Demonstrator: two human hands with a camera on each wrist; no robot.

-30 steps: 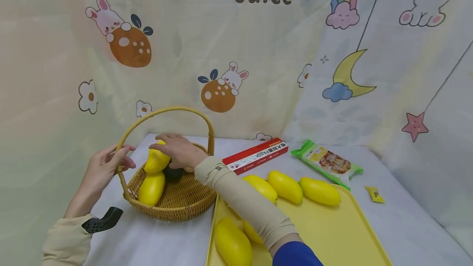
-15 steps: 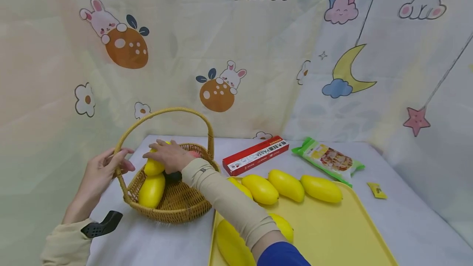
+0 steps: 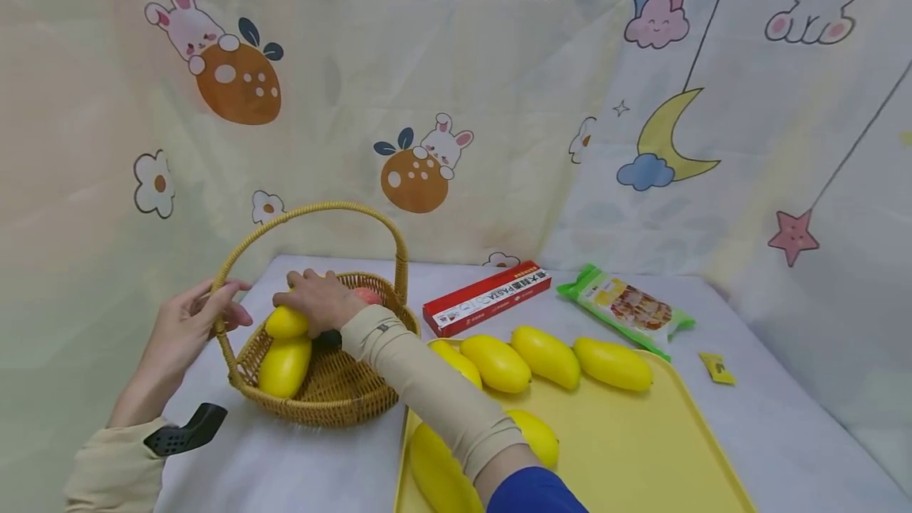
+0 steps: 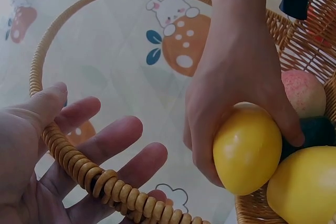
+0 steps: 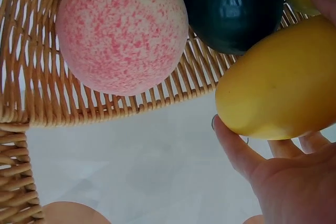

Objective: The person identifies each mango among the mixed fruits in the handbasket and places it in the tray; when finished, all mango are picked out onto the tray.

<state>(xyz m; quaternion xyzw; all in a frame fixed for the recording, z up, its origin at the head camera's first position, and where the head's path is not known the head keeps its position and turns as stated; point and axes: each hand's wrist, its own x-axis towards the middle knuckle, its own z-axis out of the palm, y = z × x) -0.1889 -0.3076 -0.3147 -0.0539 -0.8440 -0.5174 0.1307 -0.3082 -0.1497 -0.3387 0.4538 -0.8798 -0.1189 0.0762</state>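
Observation:
My right hand [image 3: 324, 303] grips a yellow mango [image 3: 286, 323] over the left side of the wicker basket [image 3: 335, 412]; the right wrist view shows fingers and thumb around the fruit. Just below it, another mango [image 3: 283, 369] lies inside the basket. My left hand [image 3: 178, 331] has its thumb and loosely curled fingers around the left side of the basket handle [image 4: 79, 163]. A pink-speckled, peach-like round fruit [image 5: 123, 32] and a glossy dark-green rounded thing [image 5: 231, 9] also lie in the basket; the right hand partly hides them in the head view.
A yellow tray [image 3: 641, 450] to the right bears several mangoes [image 3: 545, 357]. Behind it lie a red and white pasta box [image 3: 488, 299], a green-edged food packet [image 3: 627, 307] and a small yellow sachet [image 3: 717, 368]. A printed curtain [image 3: 499, 101] hangs behind the table.
My right hand has lowered the mango it holds and turned it over the one in the basket. The left hand stays at the handle. The head view has shifted slightly.

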